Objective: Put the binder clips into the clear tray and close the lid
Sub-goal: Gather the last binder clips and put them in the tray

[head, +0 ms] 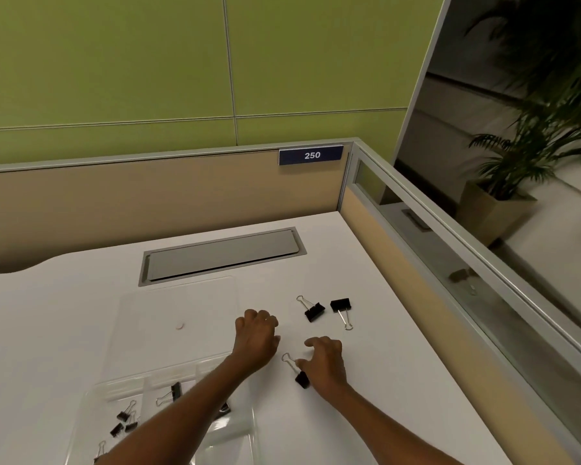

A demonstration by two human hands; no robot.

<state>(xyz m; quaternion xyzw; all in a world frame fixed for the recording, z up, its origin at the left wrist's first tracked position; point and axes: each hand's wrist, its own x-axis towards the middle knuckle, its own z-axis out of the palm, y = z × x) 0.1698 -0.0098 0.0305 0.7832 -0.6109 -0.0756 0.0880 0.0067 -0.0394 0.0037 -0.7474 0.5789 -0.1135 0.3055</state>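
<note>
White desk, station 250: clip transfer part done

On the white desk (383, 364) the nearest clip (302, 379) is touched by the thumb of the right hand (327, 362), which is spread, with no pinch closed. Two far clips (314, 312) lie beyond. Others sit in the clear tray (252, 431), its lid (182, 297) open. The left hand (257, 337) is curled; its contents cannot be told. A pinch and a carry to the tray are called for next.

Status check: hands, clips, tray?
Left hand curled, contents hidden. Right hand at near clip, thumb on it, grip unclear. Two far clips on desk; tray lid open flat. Left forearm crosses tray.
</note>
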